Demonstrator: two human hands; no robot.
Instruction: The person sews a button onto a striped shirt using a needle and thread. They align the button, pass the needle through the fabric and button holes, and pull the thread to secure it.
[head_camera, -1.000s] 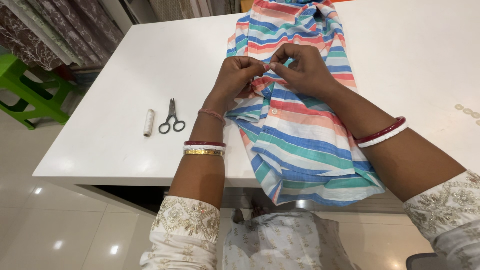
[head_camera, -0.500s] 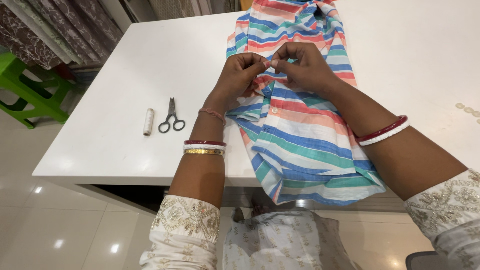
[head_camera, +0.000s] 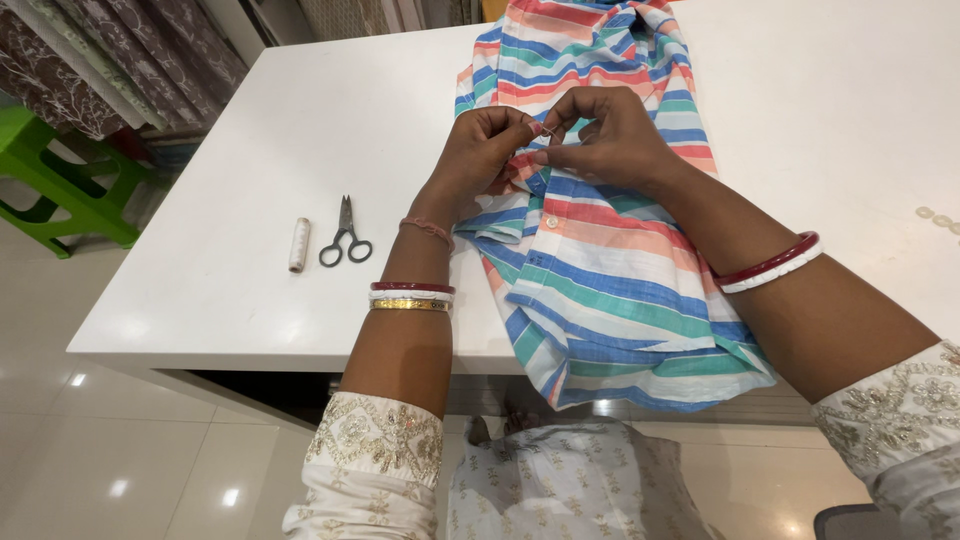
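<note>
We pinch the striped cotton shirt (head_camera: 600, 250) flat on the white counter (head_camera: 250, 200) | left hand (head_camera: 480, 150) clamped on its placket, steadying; right hand (head_camera: 610, 140) fingertips together there | steel scissors (head_camera: 344, 236); white thread spool (head_camera: 298, 245) lie within reach

1. The left hand (head_camera: 480, 150) has a thin pink thread band around its wrist, at about 9 o'clock from the frame's centre.
2. Lower on the left forearm sit three stacked bangles (head_camera: 411, 296): dark red, white, then gold.
3. The right hand (head_camera: 610, 140) is bare; its forearm carries a red and white bangle pair (head_camera: 768, 265) at roughly 3 o'clock.
4. Both sleeves are cream-white with wide gold embroidered cuffs: the left sleeve cuff (head_camera: 375, 440) at 7 o'clock, the right sleeve cuff (head_camera: 895, 405) at 4 o'clock.
5. The white garment (head_camera: 560, 485) at 6 o'clock shows small gold motifs.
</note>
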